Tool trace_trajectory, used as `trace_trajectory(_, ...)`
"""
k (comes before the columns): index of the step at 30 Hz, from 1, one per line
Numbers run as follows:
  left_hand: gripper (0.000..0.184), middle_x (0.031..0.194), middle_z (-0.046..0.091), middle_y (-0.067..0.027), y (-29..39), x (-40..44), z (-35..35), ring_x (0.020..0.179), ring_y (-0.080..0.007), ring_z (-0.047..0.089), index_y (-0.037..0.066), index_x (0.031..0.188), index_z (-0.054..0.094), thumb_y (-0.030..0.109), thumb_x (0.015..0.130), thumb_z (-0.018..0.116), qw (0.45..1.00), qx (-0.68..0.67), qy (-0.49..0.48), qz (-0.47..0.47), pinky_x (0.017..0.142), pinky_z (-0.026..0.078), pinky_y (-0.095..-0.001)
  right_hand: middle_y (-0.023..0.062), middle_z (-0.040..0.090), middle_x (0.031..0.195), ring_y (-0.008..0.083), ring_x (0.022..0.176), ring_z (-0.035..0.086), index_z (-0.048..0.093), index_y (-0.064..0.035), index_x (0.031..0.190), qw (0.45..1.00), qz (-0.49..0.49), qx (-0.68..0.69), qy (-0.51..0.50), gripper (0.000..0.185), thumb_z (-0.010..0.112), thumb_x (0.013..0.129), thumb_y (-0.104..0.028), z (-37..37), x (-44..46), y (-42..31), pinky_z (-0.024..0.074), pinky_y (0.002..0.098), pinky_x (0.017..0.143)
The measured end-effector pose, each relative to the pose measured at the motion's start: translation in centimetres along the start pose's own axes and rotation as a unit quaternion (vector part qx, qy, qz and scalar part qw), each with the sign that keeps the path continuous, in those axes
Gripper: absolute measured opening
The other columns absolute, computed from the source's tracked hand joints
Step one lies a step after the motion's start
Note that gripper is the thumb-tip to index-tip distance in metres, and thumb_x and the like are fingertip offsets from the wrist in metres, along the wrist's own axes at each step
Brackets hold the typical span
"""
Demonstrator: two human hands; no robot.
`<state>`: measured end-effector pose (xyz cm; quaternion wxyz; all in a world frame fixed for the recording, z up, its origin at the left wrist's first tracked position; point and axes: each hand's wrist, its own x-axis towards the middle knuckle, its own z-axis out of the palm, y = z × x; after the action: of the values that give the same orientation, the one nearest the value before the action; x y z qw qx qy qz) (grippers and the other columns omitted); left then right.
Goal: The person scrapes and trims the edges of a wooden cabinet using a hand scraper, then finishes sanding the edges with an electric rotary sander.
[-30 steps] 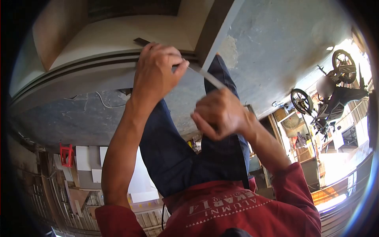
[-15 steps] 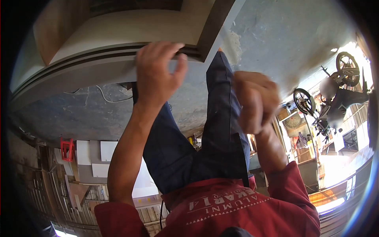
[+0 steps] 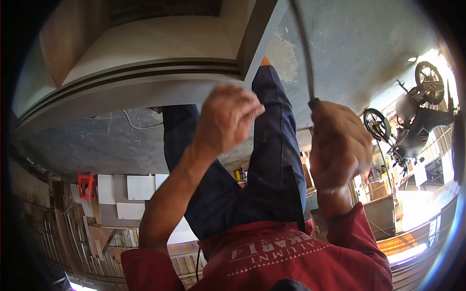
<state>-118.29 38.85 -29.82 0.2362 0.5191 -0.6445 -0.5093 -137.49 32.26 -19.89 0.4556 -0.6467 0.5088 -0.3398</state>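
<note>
My right hand [image 3: 340,143] is closed in a fist around the lower end of a long thin dark rod [image 3: 306,48], which rises past the top of the view and looks slightly bent. Motion blurs this hand, and the kind of rod is unclear. My left hand [image 3: 228,119] hovers over my legs with its fingers curled together. Whether anything small is between those fingers is hidden. Just beyond it stands a grey cabinet frame [image 3: 145,87] with dark grooves along its edge; the hand appears apart from it.
Grey concrete floor [image 3: 359,43] stretches to the right of the cabinet. A motorcycle [image 3: 412,116] stands at the far right by a bright opening. Behind me are a red stool [image 3: 86,185], white panels [image 3: 141,187] and upright wooden pieces. A thin cable [image 3: 138,126] lies on the floor.
My left hand has left the grooved cabinet edge, moving right and toward me, and its fingers have curled in. My right hand has shifted right; the rod now shows above it.
</note>
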Motion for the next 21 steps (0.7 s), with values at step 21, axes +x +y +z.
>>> trace_trajectory(21,0.066,0.139,0.058,-0.0021,-4.0,-5.3,2.9,0.126,-0.0182,0.054,0.009,0.144,0.054,0.029,0.09,0.085,0.596,-0.576,0.39,-0.401,0.105,0.044,-0.0401,0.0047,0.038,0.055,0.0172,0.044,0.037,0.036,-0.006,0.065,0.986,-0.071,-0.136,0.062,0.051,0.041,0.111,-0.029,-1.2,1.8,-6.8,0.0287,0.0322,0.044)
